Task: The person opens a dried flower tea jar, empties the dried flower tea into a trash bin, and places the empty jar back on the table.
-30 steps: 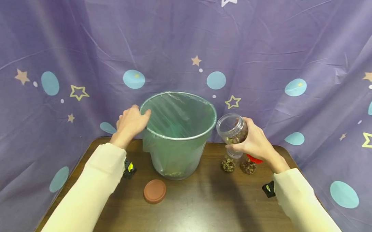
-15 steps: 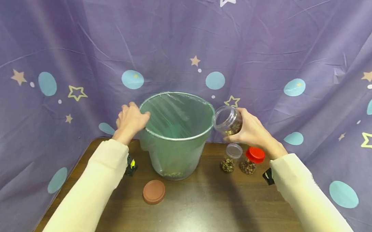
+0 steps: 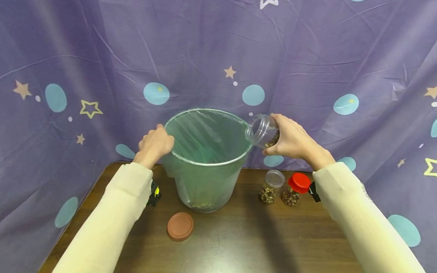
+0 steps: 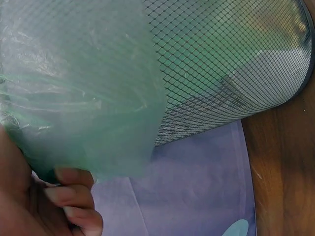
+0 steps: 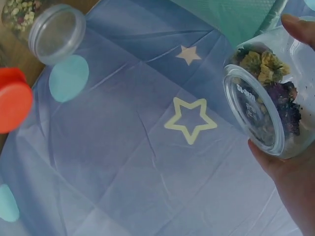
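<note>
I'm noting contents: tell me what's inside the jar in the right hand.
The tilted jar holds yellow flower-like pieces and dark purple pieces. Whatever lies behind these or behind the right hand cannot be seen.

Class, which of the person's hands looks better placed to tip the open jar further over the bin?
Most likely the right hand: it grips the jar, already tilted with its open end toward the bin. The left hand is on the bin's opposite side, holding the rim.

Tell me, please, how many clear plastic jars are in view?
3: a tilted open jar in the right hand; a clear-topped jar on the brown wooden table; a red-lidded jar beside it. Others may be hidden.
</note>
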`<state>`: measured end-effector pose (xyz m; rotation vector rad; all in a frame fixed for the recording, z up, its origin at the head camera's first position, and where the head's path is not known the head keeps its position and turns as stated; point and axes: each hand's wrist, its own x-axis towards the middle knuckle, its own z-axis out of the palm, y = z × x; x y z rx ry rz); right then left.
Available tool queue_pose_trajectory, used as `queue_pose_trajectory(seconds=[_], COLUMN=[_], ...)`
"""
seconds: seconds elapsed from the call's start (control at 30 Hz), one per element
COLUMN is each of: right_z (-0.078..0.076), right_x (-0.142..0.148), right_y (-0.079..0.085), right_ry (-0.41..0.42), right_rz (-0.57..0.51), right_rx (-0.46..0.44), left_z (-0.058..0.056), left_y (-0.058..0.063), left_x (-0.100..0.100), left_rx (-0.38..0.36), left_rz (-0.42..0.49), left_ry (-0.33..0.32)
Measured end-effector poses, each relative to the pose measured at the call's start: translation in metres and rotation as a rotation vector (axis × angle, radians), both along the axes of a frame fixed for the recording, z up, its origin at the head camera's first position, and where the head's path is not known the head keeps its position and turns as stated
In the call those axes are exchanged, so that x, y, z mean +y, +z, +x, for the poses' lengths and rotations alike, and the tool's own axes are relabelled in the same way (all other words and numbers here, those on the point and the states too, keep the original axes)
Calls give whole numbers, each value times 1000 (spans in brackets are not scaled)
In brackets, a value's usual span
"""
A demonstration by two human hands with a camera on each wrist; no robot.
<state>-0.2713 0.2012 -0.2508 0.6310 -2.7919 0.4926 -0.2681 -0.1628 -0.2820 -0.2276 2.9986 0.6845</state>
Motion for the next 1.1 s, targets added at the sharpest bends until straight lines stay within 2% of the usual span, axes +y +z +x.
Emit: queue_pose_trajectory(seconds=[0.47, 0.73, 1.1], right_z=[-7, -11, -13], right_x=[-12, -19, -27], right_y=[17, 21, 25], right_ry=[48, 87, 118], right_rz=[148, 250, 321], right_rx=[17, 41, 71], left_z=[-2, -2, -3], left_y=[1, 1, 2], left_x=[2, 2, 2], left_rx=[6, 19, 21], left_rz=[-33, -43, -72], left_ry=[8, 19, 35])
